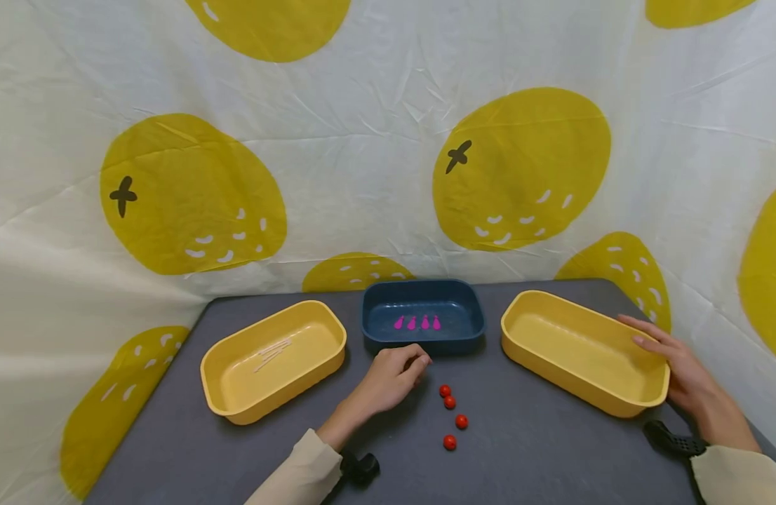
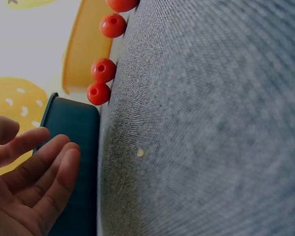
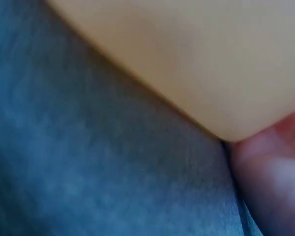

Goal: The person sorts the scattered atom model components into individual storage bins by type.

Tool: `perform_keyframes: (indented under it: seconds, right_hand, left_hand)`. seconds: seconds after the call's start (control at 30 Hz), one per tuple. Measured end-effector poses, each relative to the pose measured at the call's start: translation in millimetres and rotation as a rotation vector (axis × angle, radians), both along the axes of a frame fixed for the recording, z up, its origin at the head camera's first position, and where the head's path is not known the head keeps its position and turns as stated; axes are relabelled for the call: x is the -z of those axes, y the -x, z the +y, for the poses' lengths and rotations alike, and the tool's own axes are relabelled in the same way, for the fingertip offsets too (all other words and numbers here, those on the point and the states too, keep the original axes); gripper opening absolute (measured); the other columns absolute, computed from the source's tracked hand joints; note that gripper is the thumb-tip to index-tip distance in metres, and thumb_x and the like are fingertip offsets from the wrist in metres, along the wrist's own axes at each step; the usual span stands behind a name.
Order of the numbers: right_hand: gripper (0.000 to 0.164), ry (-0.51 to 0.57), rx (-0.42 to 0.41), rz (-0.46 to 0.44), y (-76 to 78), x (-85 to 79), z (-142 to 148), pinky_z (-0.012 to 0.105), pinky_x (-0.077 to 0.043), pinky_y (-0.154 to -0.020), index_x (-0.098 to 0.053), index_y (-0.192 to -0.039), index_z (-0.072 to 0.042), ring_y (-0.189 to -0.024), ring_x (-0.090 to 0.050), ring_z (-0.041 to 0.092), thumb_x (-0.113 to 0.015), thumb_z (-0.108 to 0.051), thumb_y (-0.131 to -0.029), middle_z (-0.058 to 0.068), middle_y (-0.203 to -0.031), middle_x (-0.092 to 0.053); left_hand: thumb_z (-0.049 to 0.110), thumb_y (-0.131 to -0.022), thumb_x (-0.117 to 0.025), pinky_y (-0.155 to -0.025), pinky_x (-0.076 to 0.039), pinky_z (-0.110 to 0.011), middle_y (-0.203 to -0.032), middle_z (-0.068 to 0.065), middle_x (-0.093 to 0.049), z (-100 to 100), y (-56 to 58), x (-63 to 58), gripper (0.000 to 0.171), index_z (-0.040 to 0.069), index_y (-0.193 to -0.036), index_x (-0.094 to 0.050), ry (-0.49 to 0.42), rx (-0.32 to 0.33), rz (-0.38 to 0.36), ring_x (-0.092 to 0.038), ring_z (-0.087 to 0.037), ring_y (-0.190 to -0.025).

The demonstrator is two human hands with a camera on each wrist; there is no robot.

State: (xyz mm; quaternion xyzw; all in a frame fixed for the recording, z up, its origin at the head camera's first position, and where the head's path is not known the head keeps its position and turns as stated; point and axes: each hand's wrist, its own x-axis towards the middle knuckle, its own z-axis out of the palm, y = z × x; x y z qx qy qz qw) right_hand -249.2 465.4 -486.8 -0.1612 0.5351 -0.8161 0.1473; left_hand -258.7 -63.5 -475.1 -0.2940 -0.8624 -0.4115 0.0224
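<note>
My left hand (image 1: 397,375) hovers just in front of the blue tray (image 1: 424,346), fingers loosely bent and nothing visible between them. In the left wrist view the same fingers (image 2: 59,169) overlap the tray's side. Several small pink drop-shaped pieces (image 1: 425,322) lie in a row inside that tray. Right of this hand, several round red beads (image 1: 450,402) with holes rest on the table. My right hand (image 1: 691,375) grips the near right end of a yellow tray (image 1: 571,340), thumb over its rim. No objects show inside it. In the right wrist view, fingers (image 3: 270,172) press against its outer wall.
A second yellow tray (image 1: 274,386) stands at the left with several thin pale sticks (image 1: 272,352) in it. The grey table (image 1: 514,463) ends at the back against a lemon-print cloth (image 1: 363,175). A tiny yellowish spot (image 2: 140,153) shows on the table surface.
</note>
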Motion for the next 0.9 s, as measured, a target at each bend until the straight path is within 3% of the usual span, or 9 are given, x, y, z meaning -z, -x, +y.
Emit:
perform_keyframes:
  seconds: [0.17,0.3,0.4,0.67,0.9]
  right_hand:
    - [0.061,0.099,-0.132,0.052,-0.1,1.8,3,0.039,-0.057,-0.099,-0.041,-0.16,-0.023,-0.13,-0.065,0.017,-0.007,-0.006,-0.112,-0.009,-0.15,-0.059]
    - [0.062,0.121,-0.169,0.079,-0.5,0.6,5,0.039,-0.056,-0.101,-0.036,-0.162,-0.022,-0.133,-0.062,0.018,-0.003,-0.007,-0.112,-0.008,-0.153,-0.056]
    - [0.062,0.124,-0.175,0.091,0.0,-0.8,5,0.039,-0.056,-0.102,-0.034,-0.163,-0.02,-0.134,-0.061,0.018,-0.002,-0.008,-0.112,-0.008,-0.155,-0.054]
    - [0.062,0.109,-0.189,0.112,-2.2,-0.2,8,0.04,-0.056,-0.101,-0.031,-0.164,-0.019,-0.135,-0.06,0.017,0.0,-0.007,-0.111,-0.009,-0.156,-0.052]
    - [0.061,0.045,-0.139,0.128,-3.3,1.0,8,0.039,-0.058,-0.098,-0.032,-0.163,-0.02,-0.132,-0.063,0.016,-0.004,-0.006,-0.112,-0.01,-0.154,-0.055]
  left_hand:
    - [0.029,-0.108,-0.054,-0.062,-0.047,-0.019,-0.074,0.011,-0.062,0,0.5,-1.9,0.025,0.014,-0.107,-0.075,0.043,0.021,0.01,-0.054,0.0,-0.061]
    - [0.028,-0.107,-0.055,-0.065,-0.047,-0.019,-0.08,0.01,-0.064,3,2.4,-2.8,0.025,0.014,-0.111,-0.075,0.065,0.042,0.026,-0.054,-0.001,-0.067]
    - [0.029,-0.107,-0.056,-0.07,-0.048,-0.019,-0.089,0.01,-0.068,3,4.0,-2.3,0.025,0.015,-0.115,-0.075,0.109,0.063,0.033,-0.055,-0.001,-0.073]
    - [0.027,-0.106,-0.06,-0.088,-0.054,-0.023,-0.111,0.007,-0.075,8,5.8,-5.4,0.025,0.018,-0.127,-0.071,0.287,0.2,0.107,-0.066,-0.001,-0.096]
    - [0.023,-0.101,-0.068,-0.086,-0.052,-0.018,-0.116,0.006,-0.075,15,8.5,-9.4,0.029,0.02,-0.13,-0.07,0.367,0.283,0.096,-0.067,-0.002,-0.096]
